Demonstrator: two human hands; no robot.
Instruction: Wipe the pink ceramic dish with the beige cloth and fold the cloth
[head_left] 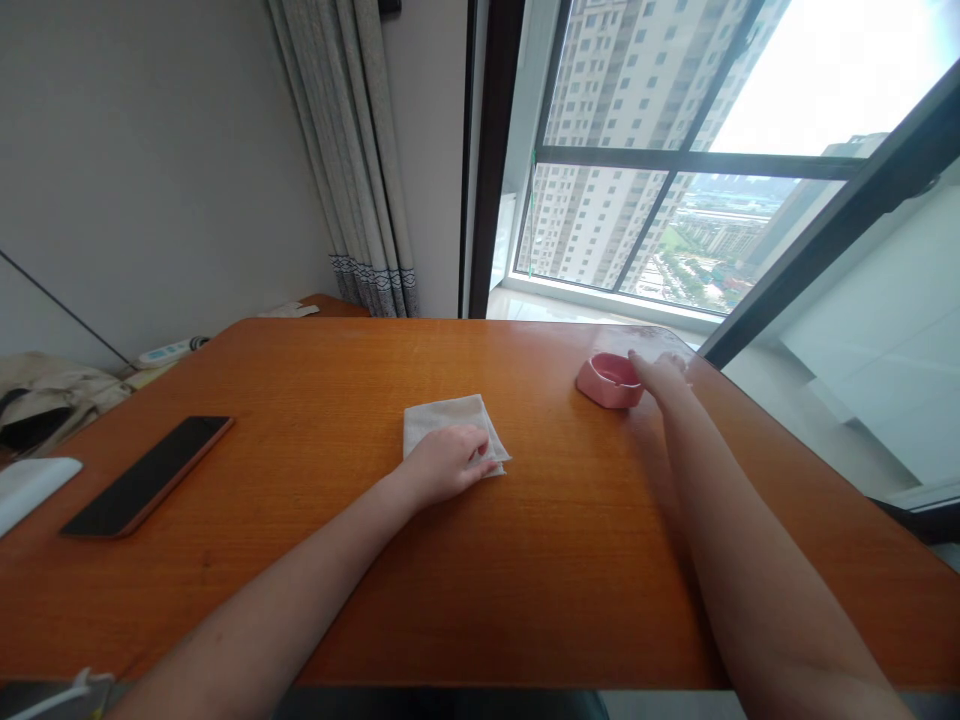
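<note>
On the wooden table, my left hand (448, 462) rests on a folded white tissue (442, 412). Its fingers are curled in at the tissue's right side, and part of the tissue is hidden under the palm. Farther back on the right is a pink ashtray (606, 385) with a notched rim, standing upright. My right hand (661, 372) is at the ashtray's right side, a digit against the rim. Its other fingers are blurred and partly hidden, so the exact grip shows only in part.
A dark-screened phone (150, 478) lies on the left of the table (315, 560). A white object (34, 488) sits at the left edge, near a beige cloth bag (64, 400) and a white power strip (169, 352). A curtain (360, 150) and large window stand behind.
</note>
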